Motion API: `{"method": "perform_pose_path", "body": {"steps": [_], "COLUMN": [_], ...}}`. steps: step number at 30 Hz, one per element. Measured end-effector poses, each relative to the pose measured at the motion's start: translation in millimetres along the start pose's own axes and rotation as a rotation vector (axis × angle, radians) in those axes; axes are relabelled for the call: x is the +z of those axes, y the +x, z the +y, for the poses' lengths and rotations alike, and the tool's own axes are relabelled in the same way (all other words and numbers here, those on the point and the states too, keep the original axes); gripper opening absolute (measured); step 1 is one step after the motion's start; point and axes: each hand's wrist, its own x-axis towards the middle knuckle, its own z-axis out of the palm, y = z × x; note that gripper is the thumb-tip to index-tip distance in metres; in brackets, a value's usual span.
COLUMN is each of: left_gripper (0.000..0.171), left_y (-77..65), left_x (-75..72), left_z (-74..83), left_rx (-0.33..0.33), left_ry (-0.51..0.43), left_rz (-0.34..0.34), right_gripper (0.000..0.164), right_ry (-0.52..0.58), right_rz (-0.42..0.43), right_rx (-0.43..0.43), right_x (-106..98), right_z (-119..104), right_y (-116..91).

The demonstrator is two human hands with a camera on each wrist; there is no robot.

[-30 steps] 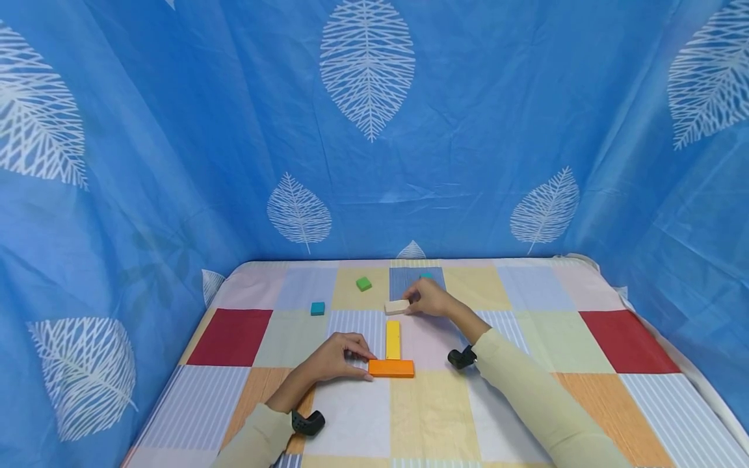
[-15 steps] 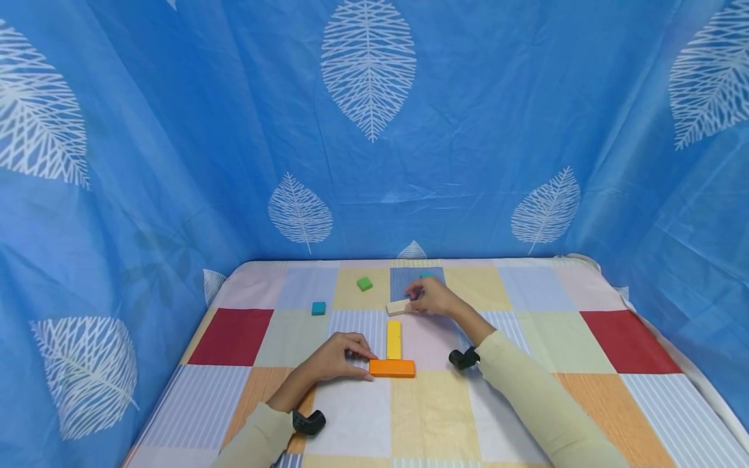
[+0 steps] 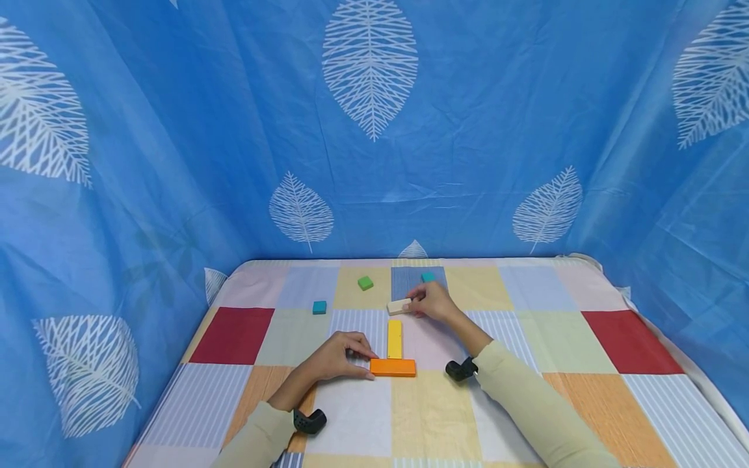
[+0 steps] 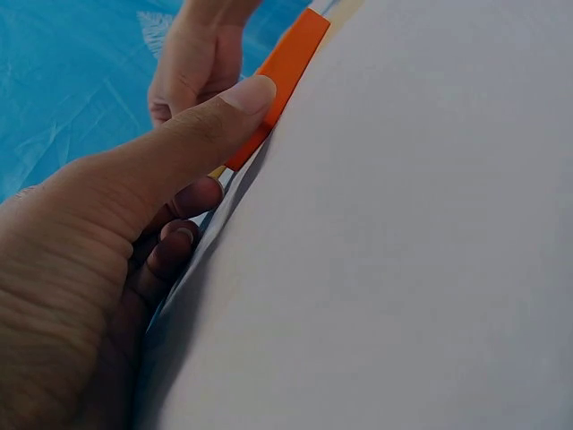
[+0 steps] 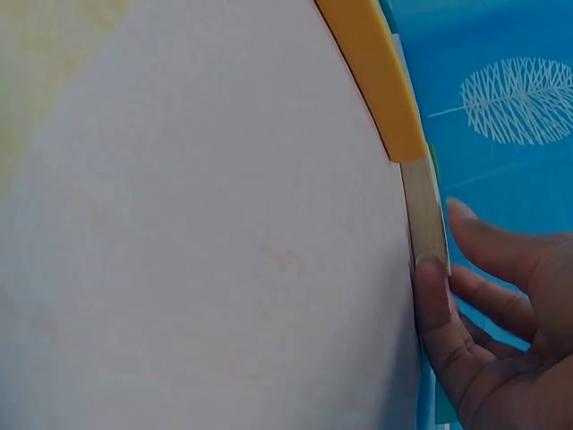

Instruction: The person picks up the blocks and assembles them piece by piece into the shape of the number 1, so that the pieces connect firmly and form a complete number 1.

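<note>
In the head view my left hand (image 3: 345, 356) pinches the left end of an orange block (image 3: 393, 368) lying crosswise on the cloth. The left wrist view has the thumb (image 4: 249, 97) along this block's near face. A yellow block (image 3: 394, 338) points away from the orange one, forming an upright T. Beyond its far end lies a pale wooden block (image 3: 399, 307), set crosswise and slightly slanted. My right hand (image 3: 434, 303) holds its right end, thumb (image 5: 432, 291) on the near side and index finger (image 5: 492, 242) at the far side.
Small blocks lie farther back: a teal one (image 3: 318, 307) to the left, a green one (image 3: 365, 283), and another teal one (image 3: 428, 277) just behind my right hand. A patchwork cloth (image 3: 439, 416) covers the table. Blue leaf-print curtains (image 3: 456, 130) enclose the back and sides.
My right hand has shifted slightly on the pale block's right end, and more of the teal block behind it shows. The left hand, orange block and yellow block stay put.
</note>
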Motion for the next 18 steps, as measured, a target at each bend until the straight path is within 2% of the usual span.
{"method": "perform_pose_path", "body": {"steps": [8, 11, 18], "left_gripper": [0.031, 0.031, 0.029], "left_y": [1.1, 1.2, 1.3], "left_x": [6.5, 6.6, 5.5], "left_z": [-30.7, -36.0, -37.8], "left_rx": [-0.021, -0.012, 0.001], "left_ry": [0.035, 0.033, 0.014], "left_rz": [0.005, 0.003, -0.013], "right_gripper": [0.029, 0.028, 0.027], "right_ry": [-0.071, -0.110, -0.217], "right_rz": [-0.028, -0.056, -0.160], "right_rx": [0.009, -0.039, -0.223], "right_x": [-1.1, -4.1, -18.1], "right_z": [-1.6, -0.4, 7.1], "right_y": [2.6, 5.3, 15.0]}}
